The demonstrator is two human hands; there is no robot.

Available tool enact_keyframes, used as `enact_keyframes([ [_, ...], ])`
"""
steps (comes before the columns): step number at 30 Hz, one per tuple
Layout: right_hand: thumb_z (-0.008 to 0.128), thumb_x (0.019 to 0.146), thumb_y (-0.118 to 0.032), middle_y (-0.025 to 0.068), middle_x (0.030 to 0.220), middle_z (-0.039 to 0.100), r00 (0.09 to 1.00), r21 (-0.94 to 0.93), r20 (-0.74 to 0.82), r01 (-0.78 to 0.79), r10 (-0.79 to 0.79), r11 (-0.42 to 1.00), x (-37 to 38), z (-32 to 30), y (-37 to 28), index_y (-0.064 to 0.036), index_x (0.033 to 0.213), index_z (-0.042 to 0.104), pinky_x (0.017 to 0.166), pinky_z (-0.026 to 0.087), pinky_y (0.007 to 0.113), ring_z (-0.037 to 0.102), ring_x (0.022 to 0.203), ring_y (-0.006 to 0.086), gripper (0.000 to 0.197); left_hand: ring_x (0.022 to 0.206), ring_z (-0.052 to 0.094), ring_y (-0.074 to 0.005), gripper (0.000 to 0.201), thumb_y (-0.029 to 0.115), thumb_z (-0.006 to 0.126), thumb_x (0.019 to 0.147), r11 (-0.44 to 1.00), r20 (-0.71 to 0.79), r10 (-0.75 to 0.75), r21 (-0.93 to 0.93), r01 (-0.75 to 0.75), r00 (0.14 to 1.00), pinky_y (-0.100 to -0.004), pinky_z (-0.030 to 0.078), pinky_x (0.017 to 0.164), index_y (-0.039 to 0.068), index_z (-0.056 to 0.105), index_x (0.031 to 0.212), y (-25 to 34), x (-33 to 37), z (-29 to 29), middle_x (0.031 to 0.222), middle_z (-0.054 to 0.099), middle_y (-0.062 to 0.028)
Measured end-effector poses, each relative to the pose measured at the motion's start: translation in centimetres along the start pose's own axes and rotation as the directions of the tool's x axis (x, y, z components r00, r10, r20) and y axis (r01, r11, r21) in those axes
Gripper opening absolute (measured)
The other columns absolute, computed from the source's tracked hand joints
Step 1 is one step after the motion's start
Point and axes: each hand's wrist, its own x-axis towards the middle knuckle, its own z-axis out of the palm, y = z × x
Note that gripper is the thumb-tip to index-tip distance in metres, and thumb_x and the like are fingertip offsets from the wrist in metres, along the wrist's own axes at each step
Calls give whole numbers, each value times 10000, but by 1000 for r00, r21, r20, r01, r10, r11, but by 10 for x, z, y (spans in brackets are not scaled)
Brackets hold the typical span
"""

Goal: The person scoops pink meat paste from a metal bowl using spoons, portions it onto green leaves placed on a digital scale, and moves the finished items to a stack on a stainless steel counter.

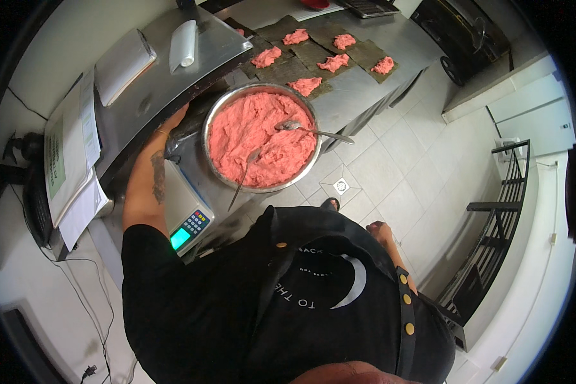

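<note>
My left arm reaches forward past a digital scale (184, 192) with a lit green display. My left hand (176, 120) is beside the metal shelf's edge, its fingers mostly hidden, so its grip is unclear. Just right of it stands a large steel bowl (206, 137) full of pink, dough-like mixture (249, 125). One spoon (323, 133) rests across the bowl's right rim, and another spoon (242, 176) leans over the near rim. Low at my right side, over the floor, is my right hand (381, 232), fingers curled; whatever may be inside them cannot be made out.
Dark flat leaf-like sheets (313, 54) bearing pink portions (333, 63) cover part of the steel counter (358, 86). A raised metal shelf (137, 89) holds a plastic-wrapped stack (123, 67) and a clear roll (184, 45). A black rack (499, 211) stands right, beyond the tiled floor (390, 153).
</note>
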Motion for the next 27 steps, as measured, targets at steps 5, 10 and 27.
enact_keyframes([
  [5,706,897,-418,213,1046,767,983,179,-56,-164,176,970,-9,-14,-28,-57,992,780,908,570,448,725,1029,393,380,1318,603,-377,542,473,556,1045,975,23,-67,-210,71,997,-474,433,1145,59,633,1385,26,22,-39,1427,645,-171],
  [10,716,886,-432,193,1047,775,1000,5,16,-24,24,1000,9,17,21,-56,988,776,908,574,437,731,1026,376,394,1201,653,-277,492,423,690,972,689,364,-158,-625,367,918,-424,479,1074,78,682,1323,20,3,-47,1318,700,-116],
  [27,682,913,-486,178,1074,774,985,36,30,-174,173,984,-31,-13,-25,-64,1018,776,914,565,447,721,1054,375,445,1342,544,-254,751,366,891,795,270,748,-196,-581,768,635,-391,403,1160,112,602,1439,72,3,-106,1446,590,-108],
])
